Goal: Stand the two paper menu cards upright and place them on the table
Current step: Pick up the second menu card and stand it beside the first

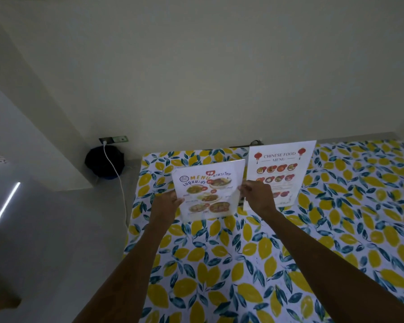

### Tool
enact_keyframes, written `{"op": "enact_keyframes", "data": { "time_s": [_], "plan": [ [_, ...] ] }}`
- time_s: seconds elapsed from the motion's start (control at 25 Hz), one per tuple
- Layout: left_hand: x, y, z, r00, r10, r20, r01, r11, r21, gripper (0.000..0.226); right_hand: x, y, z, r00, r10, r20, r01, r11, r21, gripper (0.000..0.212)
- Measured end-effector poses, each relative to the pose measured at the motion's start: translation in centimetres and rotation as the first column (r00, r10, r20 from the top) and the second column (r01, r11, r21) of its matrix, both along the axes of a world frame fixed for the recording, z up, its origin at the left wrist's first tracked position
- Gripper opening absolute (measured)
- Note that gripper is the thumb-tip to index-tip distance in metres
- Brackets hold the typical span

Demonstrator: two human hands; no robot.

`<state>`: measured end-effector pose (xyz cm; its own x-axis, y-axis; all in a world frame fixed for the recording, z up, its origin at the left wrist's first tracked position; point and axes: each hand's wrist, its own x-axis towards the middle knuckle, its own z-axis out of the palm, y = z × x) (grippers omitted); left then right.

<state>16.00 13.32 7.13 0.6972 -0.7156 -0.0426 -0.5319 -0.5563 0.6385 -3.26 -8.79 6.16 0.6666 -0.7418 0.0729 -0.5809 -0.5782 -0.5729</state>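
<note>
Both forearms reach out over the table (243, 264), covered in a lemon-print cloth. Left hand (167, 203) grips the left edge of the Thai menu (207, 191), fingers closed on the paper. Right hand (258, 194) pinches its right edge, thumb and fingers together on it. Card held upright; cannot tell whether its bottom edge touches the cloth. Just behind and right, the Chinese menu (281, 164) stands upright on the table. Beyond, on the floor by the wall: dark bag (103, 160), white cable (117, 178) plugged into a socket (113, 139).
</note>
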Motion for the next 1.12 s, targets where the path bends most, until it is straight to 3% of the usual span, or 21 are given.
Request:
{"op": "enact_keyframes", "data": {
  "time_s": [0.16, 0.6, 1.12],
  "plan": [
    [1.2, -0.6, -0.3, 0.986, 0.054, -0.158, -0.065, 0.996, -0.065, 0.02, 0.9, -0.9, -0.5, 1.0, -0.014, 0.023, 0.014, 1.0, 0.003, 0.037],
    [2.6, -1.6, -0.2, 0.997, 0.003, -0.078, -0.008, 0.998, -0.067, 0.016, 1.9, -1.4, -0.4, 0.996, -0.023, 0.083, 0.013, 0.993, 0.118, 0.023],
    [1.9, -2.6, -0.5, 0.993, 0.111, -0.05, -0.113, 0.993, -0.031, 0.015, 2.5, -0.7, -0.5, 0.997, -0.078, 0.01, 0.078, 0.996, 0.036, 0.024]
  ]
}}
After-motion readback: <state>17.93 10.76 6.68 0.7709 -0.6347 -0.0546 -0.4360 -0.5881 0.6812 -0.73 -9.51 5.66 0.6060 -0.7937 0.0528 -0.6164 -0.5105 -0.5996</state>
